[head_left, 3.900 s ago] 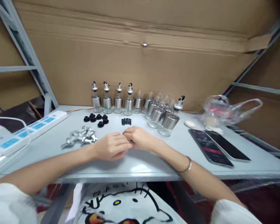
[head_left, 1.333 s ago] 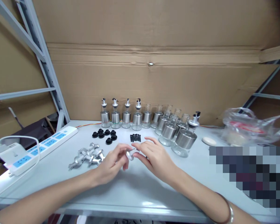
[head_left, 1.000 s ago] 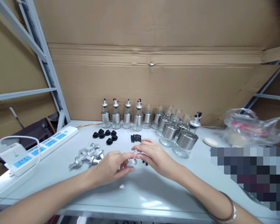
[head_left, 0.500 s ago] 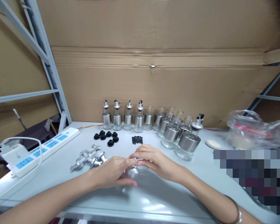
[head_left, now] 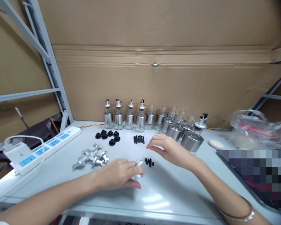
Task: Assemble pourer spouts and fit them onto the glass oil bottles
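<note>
My left hand (head_left: 123, 175) is closed around a silver pourer spout (head_left: 138, 170), its forked top sticking up past the index finger. My right hand (head_left: 168, 150) hovers to the right with thumb and fingers apart, and I see nothing in it. Under its fingertips lies a small cluster of black caps (head_left: 150, 162). Just beyond the fingertips is a row of short black pins (head_left: 139, 139). A heap of silver pourer parts (head_left: 92, 156) rests beyond my left forearm, with several black rubber stoppers (head_left: 112, 142) behind it.
Glass bottles with steel sleeves (head_left: 129, 118) line the back, some topped with pourers. Another topped bottle (head_left: 192, 142) stands at right. A power strip (head_left: 50, 147) lies left; a white oval object (head_left: 215, 144) and a plastic bag (head_left: 253, 131) are on the right.
My right hand has moved away from the pourer spout, up and to the right, and its fingers have parted. The left hand keeps the spout. The small black caps are uncovered.
</note>
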{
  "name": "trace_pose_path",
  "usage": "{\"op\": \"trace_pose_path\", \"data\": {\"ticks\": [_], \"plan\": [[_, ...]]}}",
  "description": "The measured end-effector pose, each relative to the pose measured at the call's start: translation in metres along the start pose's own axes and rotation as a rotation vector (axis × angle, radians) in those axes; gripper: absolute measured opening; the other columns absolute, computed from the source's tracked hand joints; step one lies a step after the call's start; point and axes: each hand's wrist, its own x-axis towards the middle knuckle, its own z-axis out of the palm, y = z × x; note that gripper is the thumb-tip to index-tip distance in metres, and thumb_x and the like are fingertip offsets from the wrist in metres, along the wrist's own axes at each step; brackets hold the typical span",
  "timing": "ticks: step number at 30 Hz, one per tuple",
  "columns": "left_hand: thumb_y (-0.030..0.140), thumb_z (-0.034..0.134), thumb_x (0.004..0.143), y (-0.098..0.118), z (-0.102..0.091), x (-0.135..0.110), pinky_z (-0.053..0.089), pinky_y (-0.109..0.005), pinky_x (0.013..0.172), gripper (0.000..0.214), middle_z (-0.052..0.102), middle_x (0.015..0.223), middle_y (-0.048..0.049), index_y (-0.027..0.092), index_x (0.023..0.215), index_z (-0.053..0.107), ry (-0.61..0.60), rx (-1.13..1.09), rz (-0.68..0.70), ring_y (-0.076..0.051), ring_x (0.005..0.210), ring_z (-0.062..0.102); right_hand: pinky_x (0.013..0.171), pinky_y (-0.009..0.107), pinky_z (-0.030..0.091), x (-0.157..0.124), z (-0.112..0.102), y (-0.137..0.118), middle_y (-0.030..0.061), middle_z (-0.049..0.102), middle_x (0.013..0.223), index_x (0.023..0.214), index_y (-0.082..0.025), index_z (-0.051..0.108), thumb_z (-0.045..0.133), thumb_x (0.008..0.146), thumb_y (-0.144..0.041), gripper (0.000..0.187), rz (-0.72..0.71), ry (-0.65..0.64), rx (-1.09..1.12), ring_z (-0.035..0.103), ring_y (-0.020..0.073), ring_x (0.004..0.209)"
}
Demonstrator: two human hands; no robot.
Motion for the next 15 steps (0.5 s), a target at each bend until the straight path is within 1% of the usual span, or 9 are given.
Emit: {"op": "trace_pose_path", "data": {"ticks": [3, 5, 8, 12, 15], "plan": [[0.045, 0.029, 0.098, -0.002, 0.003, 0.000, 0.041, -0.022, 0.055, 0.033, 0.058, 0.070, -0.0001, 0.017, 0.103, 0.047, 0.064, 0.054, 0.031, -0.012, 0.055, 0.053, 0.074, 0.027, 0.048, -0.002, -0.003, 0.012, 0.0027, 0.070, 0.085, 0.083, -0.019, 0.071, 0.056, 0.085, -0.011, 0.017, 0.157, -0.163, -0.010, 0.063, 0.0156, 0.079], [0.042, 0.027, 0.099, -0.003, 0.004, 0.000, 0.041, -0.021, 0.054, 0.031, 0.058, 0.072, -0.0003, 0.017, 0.104, 0.044, 0.084, 0.072, 0.038, -0.011, 0.055, 0.054, 0.073, 0.027, 0.047, -0.002, -0.001, 0.015, 0.0036, 0.071, 0.086, 0.082, -0.019, 0.073, 0.057, 0.082, -0.008, 0.019, 0.219, -0.242, -0.042, 0.064, 0.0165, 0.078], [0.039, 0.026, 0.100, -0.005, 0.005, 0.000, 0.042, -0.020, 0.054, 0.028, 0.058, 0.074, -0.0007, 0.017, 0.105, 0.042, 0.086, 0.078, 0.041, -0.011, 0.056, 0.055, 0.073, 0.028, 0.047, -0.001, 0.004, 0.017, 0.0047, 0.072, 0.088, 0.084, -0.018, 0.074, 0.059, 0.079, -0.007, 0.020, 0.237, -0.310, -0.063, 0.064, 0.0179, 0.079], [0.042, 0.029, 0.099, -0.007, 0.006, 0.000, 0.042, -0.020, 0.054, 0.028, 0.058, 0.074, -0.0001, 0.017, 0.106, 0.041, 0.074, 0.018, 0.039, -0.011, 0.056, 0.055, 0.076, 0.027, 0.047, 0.001, 0.006, 0.018, 0.0042, 0.073, 0.089, 0.086, -0.018, 0.075, 0.062, 0.078, -0.011, 0.017, 0.233, -0.355, 0.014, 0.065, 0.0173, 0.080], [0.042, 0.029, 0.098, -0.006, 0.005, 0.001, 0.042, -0.020, 0.054, 0.029, 0.058, 0.075, -0.0002, 0.018, 0.106, 0.041, 0.068, 0.015, 0.032, -0.011, 0.056, 0.056, 0.076, 0.026, 0.048, 0.001, 0.007, 0.017, 0.0046, 0.073, 0.089, 0.087, -0.018, 0.075, 0.060, 0.078, -0.010, 0.018, 0.241, -0.385, 0.048, 0.066, 0.0171, 0.080]]}}
